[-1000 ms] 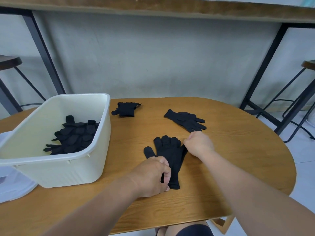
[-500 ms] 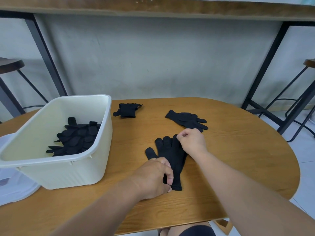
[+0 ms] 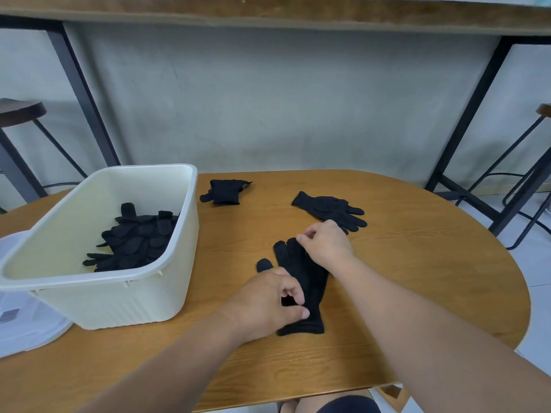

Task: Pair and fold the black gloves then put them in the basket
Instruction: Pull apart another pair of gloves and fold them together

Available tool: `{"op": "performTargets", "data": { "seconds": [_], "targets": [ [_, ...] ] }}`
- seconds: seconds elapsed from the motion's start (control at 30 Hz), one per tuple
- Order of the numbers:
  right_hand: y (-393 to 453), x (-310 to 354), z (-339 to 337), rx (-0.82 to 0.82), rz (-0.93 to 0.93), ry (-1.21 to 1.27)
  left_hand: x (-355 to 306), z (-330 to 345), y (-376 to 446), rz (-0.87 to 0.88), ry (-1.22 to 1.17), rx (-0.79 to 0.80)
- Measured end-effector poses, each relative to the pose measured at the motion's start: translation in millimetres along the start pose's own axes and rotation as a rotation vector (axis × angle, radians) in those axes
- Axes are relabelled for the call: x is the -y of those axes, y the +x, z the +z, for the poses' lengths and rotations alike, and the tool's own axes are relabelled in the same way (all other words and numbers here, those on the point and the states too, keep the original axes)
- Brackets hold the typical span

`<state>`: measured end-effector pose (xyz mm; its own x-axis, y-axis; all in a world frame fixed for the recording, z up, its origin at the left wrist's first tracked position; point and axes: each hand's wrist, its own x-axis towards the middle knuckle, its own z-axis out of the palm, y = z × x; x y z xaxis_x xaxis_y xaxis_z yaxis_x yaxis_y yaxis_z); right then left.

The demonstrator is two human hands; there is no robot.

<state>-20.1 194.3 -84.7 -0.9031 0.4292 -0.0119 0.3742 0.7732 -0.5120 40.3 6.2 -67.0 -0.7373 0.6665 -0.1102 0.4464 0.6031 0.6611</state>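
Oval wooden table (image 3: 417, 278): warm honey-brown with a darker wavy grain pattern.
Rectangular plastic basket (image 3: 125, 296): pale cream, plain inside, with faint vertical ribbing on its near wall.
Heap of knit gloves in the basket (image 3: 140, 236): solid black.
Flat knit glove pair under the hands (image 3: 307, 281): solid black.
Folded knit glove bundle (image 3: 225, 191): black.
Loose knit glove pair at the far side (image 3: 328, 207): black.
Wall behind (image 3: 268, 99): mottled grey-green.
Metal frame legs (image 3: 83, 84): black.
Round stool seat (image 3: 18, 110): dark brown.

light: even, soft | shadows: faint | focus: sharp | edges: wide-angle bowing
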Motion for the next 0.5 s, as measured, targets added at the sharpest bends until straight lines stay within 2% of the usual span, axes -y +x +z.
{"op": "performTargets", "data": {
  "seconds": [0.17,0.37,0.5],
  "targets": [
    [3.7,7.3,5.7,0.037,-0.053,0.000,9.4,3.8,-0.5,-0.026,0.070,0.052],
    [5.0,4.3,13.1,-0.079,-0.057,0.087,9.3,4.8,1.0,-0.008,0.090,0.075],
    [7.5,3.1,14.5,-0.003,-0.035,0.065,7.8,6.2,0.8,0.013,0.101,0.085]
  ]
}}
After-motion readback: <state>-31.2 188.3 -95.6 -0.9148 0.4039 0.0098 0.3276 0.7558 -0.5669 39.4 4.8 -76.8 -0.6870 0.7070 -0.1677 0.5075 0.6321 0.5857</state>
